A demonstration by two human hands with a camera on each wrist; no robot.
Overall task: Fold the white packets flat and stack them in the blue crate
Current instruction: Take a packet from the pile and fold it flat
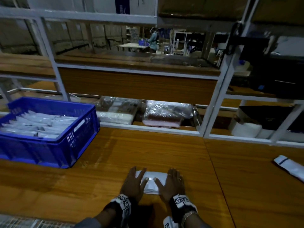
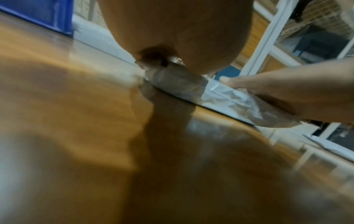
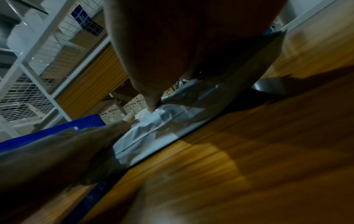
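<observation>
A white packet [image 1: 152,181] lies flat on the wooden table [image 1: 148,150] near its front edge. My left hand [image 1: 134,182] presses on its left end with straight, spread fingers. My right hand [image 1: 172,181] presses its right end the same way, thumbs pointing inward. The left wrist view shows the packet [image 2: 226,98] under my left hand [image 2: 172,78], with the right hand's thumb [image 2: 258,81] on it. In the right wrist view the packet [image 3: 145,136] is crumpled beneath both palms. The blue crate [image 1: 69,142] stands at the left, holding several white packets [image 1: 37,124].
Another white packet [image 1: 289,167] lies at the table's right edge. A white metal rack [image 1: 54,63] with wooden shelves stands behind the table. Plastic-wrapped bundles [image 1: 166,112] sit on its lowest shelf. A person [image 1: 153,40] works far behind.
</observation>
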